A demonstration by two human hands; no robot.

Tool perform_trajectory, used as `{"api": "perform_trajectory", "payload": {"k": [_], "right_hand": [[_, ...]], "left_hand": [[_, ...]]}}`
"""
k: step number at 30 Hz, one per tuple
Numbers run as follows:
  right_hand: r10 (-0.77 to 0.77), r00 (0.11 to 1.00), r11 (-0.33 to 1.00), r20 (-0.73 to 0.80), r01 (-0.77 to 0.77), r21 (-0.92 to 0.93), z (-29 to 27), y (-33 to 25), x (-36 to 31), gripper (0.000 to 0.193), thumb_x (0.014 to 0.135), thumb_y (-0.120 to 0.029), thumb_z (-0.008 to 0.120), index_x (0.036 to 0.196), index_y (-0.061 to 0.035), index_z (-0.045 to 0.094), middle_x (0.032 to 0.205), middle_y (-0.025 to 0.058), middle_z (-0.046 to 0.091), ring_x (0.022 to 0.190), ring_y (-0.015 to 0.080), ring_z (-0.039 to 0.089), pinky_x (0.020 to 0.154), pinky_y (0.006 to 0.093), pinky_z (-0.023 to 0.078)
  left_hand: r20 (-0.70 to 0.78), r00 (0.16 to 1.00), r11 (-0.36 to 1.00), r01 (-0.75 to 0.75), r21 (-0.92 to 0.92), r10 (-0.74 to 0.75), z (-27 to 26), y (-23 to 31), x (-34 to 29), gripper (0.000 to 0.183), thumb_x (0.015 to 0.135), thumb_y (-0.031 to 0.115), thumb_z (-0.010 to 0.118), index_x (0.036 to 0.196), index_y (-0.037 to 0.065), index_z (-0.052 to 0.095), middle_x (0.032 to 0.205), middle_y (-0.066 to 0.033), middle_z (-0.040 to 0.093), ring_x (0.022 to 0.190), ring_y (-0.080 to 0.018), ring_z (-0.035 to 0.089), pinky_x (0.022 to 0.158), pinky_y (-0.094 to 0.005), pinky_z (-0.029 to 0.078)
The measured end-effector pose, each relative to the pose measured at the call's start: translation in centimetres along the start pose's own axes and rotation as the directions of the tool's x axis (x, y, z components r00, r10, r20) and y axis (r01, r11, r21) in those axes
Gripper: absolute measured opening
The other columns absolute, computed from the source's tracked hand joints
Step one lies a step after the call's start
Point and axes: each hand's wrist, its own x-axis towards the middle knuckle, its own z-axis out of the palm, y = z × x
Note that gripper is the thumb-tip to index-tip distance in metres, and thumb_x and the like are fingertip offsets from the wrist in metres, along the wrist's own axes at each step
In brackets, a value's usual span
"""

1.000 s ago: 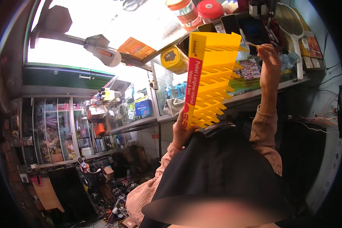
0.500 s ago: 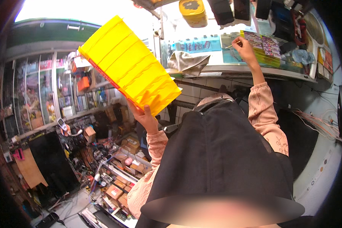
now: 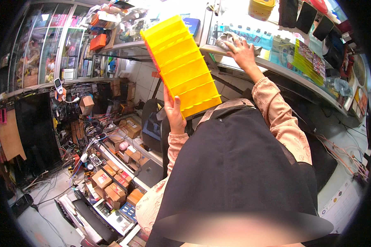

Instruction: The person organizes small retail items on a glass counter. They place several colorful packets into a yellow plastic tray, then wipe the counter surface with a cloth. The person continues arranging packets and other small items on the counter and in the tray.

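We are gripping the yellow rack (image 3: 180,66) by its lower edge with our left hand (image 3: 174,113), holding it up tilted. Farther off, our right hand (image 3: 242,51) is pressing flat, fingers spread, on a grey cloth (image 3: 226,39) at the glass counter's (image 3: 276,68) edge.

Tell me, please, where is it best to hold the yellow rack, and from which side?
Probably the lower end of the yellow rack, from below, where the left hand grips it now. The rack is long, tilted and ribbed along its face; its end edge looks plain enough for thumb and fingers. The right hand rests on a cloth.
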Motion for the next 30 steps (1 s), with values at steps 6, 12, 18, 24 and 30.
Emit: {"api": "perform_trajectory", "payload": {"k": [6,12,18,24,30], "right_hand": [[0.2,0.98,0.649,0.018,-0.146,0.746,-2.2,4.0,1.9,0.025,0.095,-0.022,0.055,0.111,-0.0049,0.063,0.107,0.0086,0.064,0.094,0.0206,0.059,0.077,0.0333,0.048],[0.051,0.974,0.407,-0.219,0.18,0.895,-13.7,4.6,7.1,0.038,0.095,-0.03,0.053,0.121,-0.0034,0.059,0.098,0.0136,0.065,0.08,0.0167,0.065,0.066,0.0269,0.057],[-0.331,0.797,0.822,-0.505,0.507,0.262,-17.6,2.2,10.3,0.023,0.091,-0.014,0.061,0.114,-0.0122,0.065,0.109,0.0087,0.061,0.093,0.0237,0.063,0.073,0.0334,0.054],[-0.299,0.922,0.943,-0.247,0.324,0.069,-12.4,10.9,8.1,0.028,0.085,-0.014,0.062,0.111,-0.0229,0.069,0.114,0.0056,0.057,0.103,0.0257,0.057,0.084,0.0389,0.053],[-0.015,0.968,0.967,-0.251,0.078,0.242,-3.9,14.1,2.2,0.027,0.087,-0.026,0.063,0.113,-0.0183,0.067,0.125,0.0058,0.057,0.109,0.0282,0.058,0.085,0.0438,0.05]], "left_hand": [[0.141,0.986,0.976,-0.11,0.189,0.084,-0.6,1.2,0.0,0.078,0.088,0.018,0.07,0.15,0.003,0.025,0.147,-0.0106,0.04,0.132,-0.0203,0.043,0.11,-0.0321,0.034],[0.306,0.951,0.876,-0.173,0.451,0.03,1.1,2.0,1.3,0.079,0.084,0.003,0.071,0.149,0.003,0.027,0.137,-0.0116,0.051,0.118,-0.0187,0.055,0.099,-0.0309,0.046],[0.375,0.924,0.745,-0.296,0.597,0.067,4.2,0.6,2.7,0.078,0.08,-0.006,0.069,0.148,0.003,0.032,0.129,-0.0119,0.057,0.111,-0.018,0.058,0.094,-0.0308,0.048],[0.274,0.951,0.746,-0.287,0.601,0.144,5.4,-0.6,3.4,0.077,0.082,-0.004,0.068,0.149,0.006,0.03,0.144,-0.0118,0.043,0.126,-0.0207,0.045,0.105,-0.034,0.037],[0.104,0.969,0.859,-0.246,0.448,0.223,8.2,-0.1,6.4,0.079,0.089,0.027,0.069,0.151,0.009,0.025,0.153,-0.0099,0.03,0.136,-0.0257,0.037,0.112,-0.041,0.032]]}}
